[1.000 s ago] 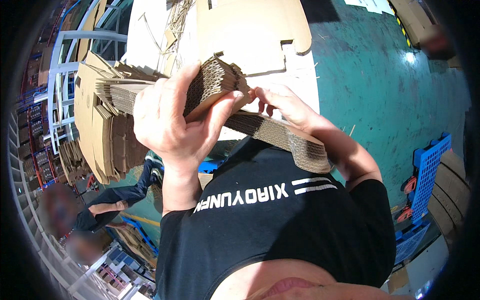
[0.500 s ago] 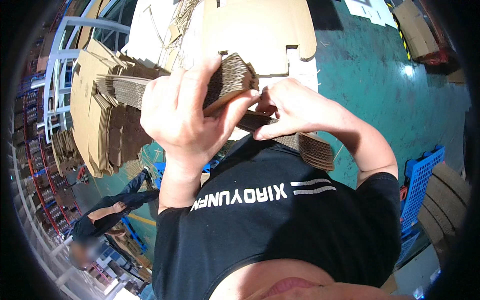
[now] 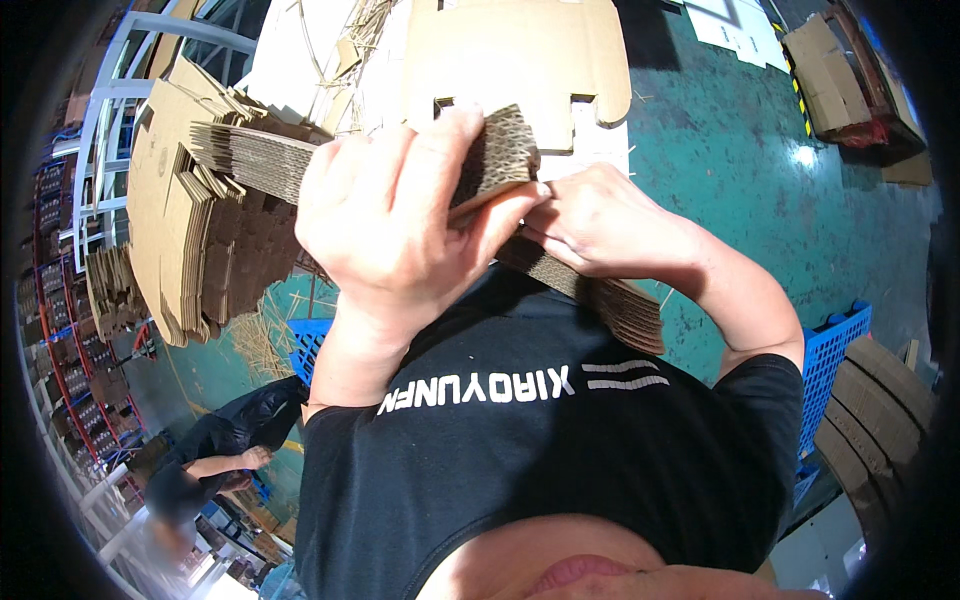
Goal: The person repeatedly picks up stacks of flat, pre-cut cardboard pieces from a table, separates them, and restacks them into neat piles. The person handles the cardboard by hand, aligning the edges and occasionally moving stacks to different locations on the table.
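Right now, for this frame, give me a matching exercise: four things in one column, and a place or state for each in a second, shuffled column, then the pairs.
Things
1. left hand
2. right hand
3. flat cardboard sheet
4. blue plastic crate

Places or states
A. lies spread on the surface beyond the hands
B. stands on the green floor at the right, below the person's right arm
C. wrapped over the upper end of the cardboard bundle
D. pinches the bundle's edge just right of the other hand

Pairs: 1-C, 2-D, 3-A, 4-B
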### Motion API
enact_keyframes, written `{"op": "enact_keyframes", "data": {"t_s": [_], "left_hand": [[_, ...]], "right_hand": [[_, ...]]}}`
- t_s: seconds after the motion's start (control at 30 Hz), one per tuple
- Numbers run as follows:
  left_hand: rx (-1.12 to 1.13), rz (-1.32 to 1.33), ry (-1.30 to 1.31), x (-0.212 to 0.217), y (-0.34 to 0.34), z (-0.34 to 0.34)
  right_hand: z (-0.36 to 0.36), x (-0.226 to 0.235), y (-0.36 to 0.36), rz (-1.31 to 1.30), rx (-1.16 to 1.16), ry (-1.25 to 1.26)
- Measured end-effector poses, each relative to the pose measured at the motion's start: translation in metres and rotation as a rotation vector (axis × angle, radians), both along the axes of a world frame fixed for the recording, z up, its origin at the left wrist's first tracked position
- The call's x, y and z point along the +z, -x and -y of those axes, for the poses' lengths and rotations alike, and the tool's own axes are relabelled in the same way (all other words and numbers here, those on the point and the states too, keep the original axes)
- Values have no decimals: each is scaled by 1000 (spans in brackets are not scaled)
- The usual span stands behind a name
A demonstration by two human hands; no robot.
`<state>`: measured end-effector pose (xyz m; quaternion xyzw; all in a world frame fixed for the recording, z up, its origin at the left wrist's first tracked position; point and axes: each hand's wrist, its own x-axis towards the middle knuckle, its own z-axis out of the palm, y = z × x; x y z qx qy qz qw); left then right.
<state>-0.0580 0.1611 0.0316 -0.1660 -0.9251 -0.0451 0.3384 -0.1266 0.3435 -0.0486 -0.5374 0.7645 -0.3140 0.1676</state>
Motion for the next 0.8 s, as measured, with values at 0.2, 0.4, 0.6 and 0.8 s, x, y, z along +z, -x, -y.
{"op": "enact_keyframes", "data": {"t_s": [0.2,0.4,0.6,0.8], "left_hand": [[-24,-3,1,-3,-4,5],[44,21,-12,1,-2,20],[-77,34,-22,3,-9,23],[-29,62,-9,6,-12,15]], "right_hand": [[-16,-13,-26,570,-233,429],[-41,-83,-12,1540,-1029,973],[-18,-53,0,1368,-296,156],[32,-54,13,1028,-98,373]]}}
